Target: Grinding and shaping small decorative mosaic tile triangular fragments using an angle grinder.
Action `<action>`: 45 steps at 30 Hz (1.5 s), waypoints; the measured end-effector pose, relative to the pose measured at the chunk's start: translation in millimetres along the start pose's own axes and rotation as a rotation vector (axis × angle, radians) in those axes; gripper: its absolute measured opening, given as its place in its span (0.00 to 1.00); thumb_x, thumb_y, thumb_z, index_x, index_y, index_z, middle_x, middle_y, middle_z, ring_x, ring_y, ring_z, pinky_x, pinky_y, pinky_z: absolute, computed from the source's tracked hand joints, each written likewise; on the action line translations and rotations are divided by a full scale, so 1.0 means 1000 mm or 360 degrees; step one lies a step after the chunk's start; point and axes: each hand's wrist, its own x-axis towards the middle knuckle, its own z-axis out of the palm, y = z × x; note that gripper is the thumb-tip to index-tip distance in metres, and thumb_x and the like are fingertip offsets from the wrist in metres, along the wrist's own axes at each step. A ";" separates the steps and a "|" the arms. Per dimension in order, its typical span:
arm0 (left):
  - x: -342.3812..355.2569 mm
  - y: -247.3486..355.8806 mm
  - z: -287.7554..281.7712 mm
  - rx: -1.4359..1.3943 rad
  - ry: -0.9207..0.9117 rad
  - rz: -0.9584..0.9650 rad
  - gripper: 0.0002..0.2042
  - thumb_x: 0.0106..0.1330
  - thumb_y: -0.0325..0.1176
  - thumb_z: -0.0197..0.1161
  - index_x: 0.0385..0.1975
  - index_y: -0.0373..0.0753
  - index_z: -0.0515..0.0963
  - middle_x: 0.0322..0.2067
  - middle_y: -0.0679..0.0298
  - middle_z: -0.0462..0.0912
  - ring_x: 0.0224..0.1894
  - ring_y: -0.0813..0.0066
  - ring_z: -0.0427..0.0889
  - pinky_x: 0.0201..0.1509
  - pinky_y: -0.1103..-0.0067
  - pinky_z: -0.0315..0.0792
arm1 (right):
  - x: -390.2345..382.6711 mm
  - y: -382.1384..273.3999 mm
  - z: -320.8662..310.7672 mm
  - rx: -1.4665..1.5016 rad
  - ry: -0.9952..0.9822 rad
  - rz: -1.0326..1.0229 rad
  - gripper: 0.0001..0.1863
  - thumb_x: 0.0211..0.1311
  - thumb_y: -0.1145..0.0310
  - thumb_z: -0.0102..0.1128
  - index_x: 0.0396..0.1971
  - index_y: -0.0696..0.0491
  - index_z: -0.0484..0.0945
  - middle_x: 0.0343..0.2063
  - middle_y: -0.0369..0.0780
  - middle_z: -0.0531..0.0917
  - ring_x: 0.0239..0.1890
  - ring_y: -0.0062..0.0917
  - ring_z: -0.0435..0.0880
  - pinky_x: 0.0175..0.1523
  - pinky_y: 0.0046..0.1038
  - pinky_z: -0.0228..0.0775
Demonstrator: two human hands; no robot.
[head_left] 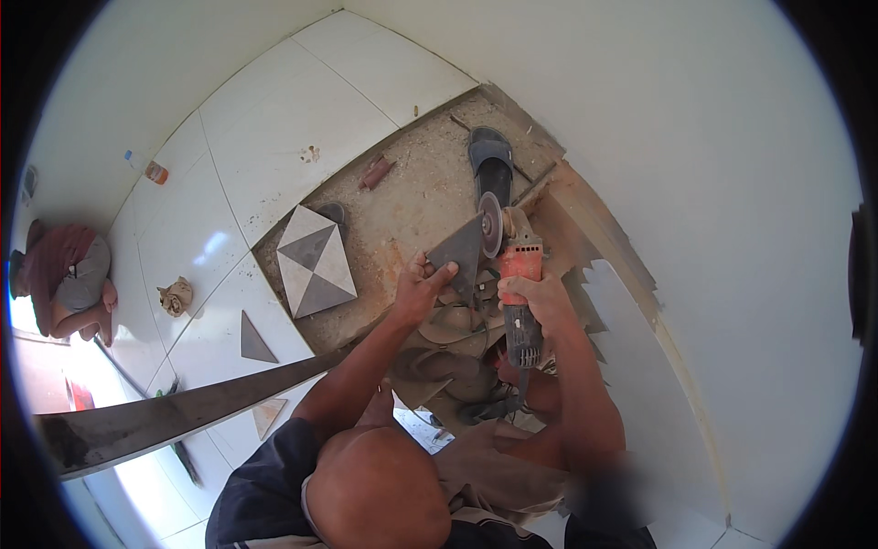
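My left hand (pixel 421 291) grips a dark grey triangular tile (pixel 465 259), fingers and thumb pinching its lower left part. My right hand (pixel 541 300) is wrapped round a red and black angle grinder (pixel 522 263), whose cord runs down from its rear end. The grinder's round disc (pixel 492 225) stands upright at the tile's upper right edge. Whether the disc touches the tile or spins, I cannot tell. Below the tile lie several broken tile offcuts (pixel 450 322), partly hidden by my arms.
Several grey and white triangular tiles form a patterned patch (pixel 315 261) on the sandy ground (pixel 402 215). Beyond lies a dark sandal (pixel 491 149). A long metal bar (pixel 183 412) crosses the lower left. A grey triangular tile (pixel 255 339) rests on white flooring. Another person (pixel 69 274) crouches far left.
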 end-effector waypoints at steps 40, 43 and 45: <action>-0.101 0.072 -0.255 0.2260 0.0889 0.0269 0.34 0.58 0.50 0.74 0.58 0.33 0.72 0.50 0.48 0.83 0.52 0.51 0.84 0.55 0.59 0.77 | 0.005 -0.012 0.005 0.0034 0.0086 -0.0226 0.18 0.56 0.63 0.67 0.40 0.59 0.77 0.28 0.43 0.85 0.25 0.27 0.86 0.28 0.28 0.81; -0.045 0.089 -0.241 0.2446 0.1018 -0.0378 0.41 0.52 0.57 0.77 0.57 0.30 0.73 0.49 0.47 0.84 0.55 0.50 0.83 0.57 0.59 0.76 | 0.004 -0.013 0.010 0.0081 0.0093 -0.0196 0.17 0.56 0.64 0.67 0.40 0.59 0.78 0.28 0.43 0.85 0.25 0.28 0.86 0.29 0.28 0.81; -0.027 0.094 -0.253 0.2355 0.0958 -0.0523 0.43 0.49 0.58 0.78 0.56 0.29 0.73 0.50 0.45 0.84 0.55 0.49 0.83 0.58 0.60 0.76 | 0.005 -0.014 0.010 0.0086 0.0077 -0.0193 0.16 0.56 0.64 0.67 0.40 0.59 0.78 0.28 0.43 0.85 0.25 0.28 0.87 0.29 0.28 0.81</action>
